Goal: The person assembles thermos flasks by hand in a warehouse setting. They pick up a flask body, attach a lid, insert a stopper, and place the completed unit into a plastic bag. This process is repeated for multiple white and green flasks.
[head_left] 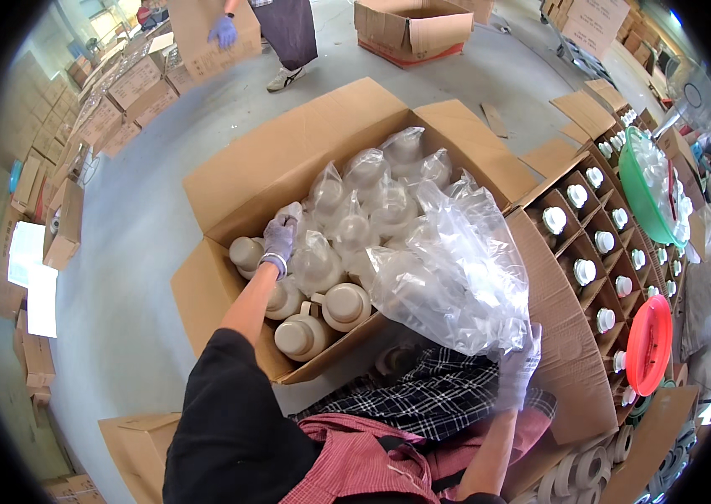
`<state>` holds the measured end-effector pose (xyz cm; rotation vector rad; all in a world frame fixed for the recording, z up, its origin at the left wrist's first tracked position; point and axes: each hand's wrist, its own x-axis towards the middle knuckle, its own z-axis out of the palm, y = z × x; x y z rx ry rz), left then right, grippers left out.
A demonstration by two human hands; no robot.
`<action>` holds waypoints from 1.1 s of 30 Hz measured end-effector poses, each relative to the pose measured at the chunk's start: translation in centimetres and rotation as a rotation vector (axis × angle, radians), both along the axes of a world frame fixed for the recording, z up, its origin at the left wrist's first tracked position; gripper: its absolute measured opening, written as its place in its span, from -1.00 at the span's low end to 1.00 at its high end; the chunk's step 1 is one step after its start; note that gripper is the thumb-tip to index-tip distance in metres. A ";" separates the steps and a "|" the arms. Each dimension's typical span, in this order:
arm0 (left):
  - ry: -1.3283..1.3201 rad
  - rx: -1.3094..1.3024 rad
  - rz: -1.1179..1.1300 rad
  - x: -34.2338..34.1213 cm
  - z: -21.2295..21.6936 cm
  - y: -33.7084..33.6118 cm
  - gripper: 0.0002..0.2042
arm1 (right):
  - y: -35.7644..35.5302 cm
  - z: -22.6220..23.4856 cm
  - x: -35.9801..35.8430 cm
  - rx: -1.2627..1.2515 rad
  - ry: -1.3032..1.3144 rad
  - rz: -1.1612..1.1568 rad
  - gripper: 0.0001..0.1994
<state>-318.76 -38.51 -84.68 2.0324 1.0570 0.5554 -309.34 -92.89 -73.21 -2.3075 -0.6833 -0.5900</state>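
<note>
In front of me stands an open cardboard carton (297,155) filled with cream-coloured jugs. Several near its left side are bare, such as one jug (296,338) with a handle; many others are covered by clear plastic bags (347,231). My left hand (278,239), in a pale purple glove, is closed at the carton's left part, its fingers pinching the top of a clear bag over a jug. A large bundle of clear plastic bags (456,277) spreads across the carton's right side. My gloved right hand (520,370) grips the near end of that bundle.
To the right, a divided carton (569,323) holds white-capped bottles (585,271). A green basin (643,185) and a red basin (648,344) rest on it. Pale rings (578,475) lie lower right. Beyond, a person (287,32) holds cardboard beside an empty box (413,29).
</note>
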 end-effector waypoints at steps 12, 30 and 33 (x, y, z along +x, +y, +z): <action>0.529 0.141 -0.312 -3.1 0.8 -4.4 -0.61 | 0.3 1.4 -0.3 -0.080 0.066 0.014 -0.54; -0.197 -0.817 -0.946 -5.1 10.8 -19.8 -0.67 | -13.1 -1.2 2.9 0.181 0.557 0.042 -0.58; 0.497 -0.061 -0.606 -8.0 3.4 -10.8 -0.74 | -20.8 -4.5 2.8 0.008 0.623 -0.020 -0.55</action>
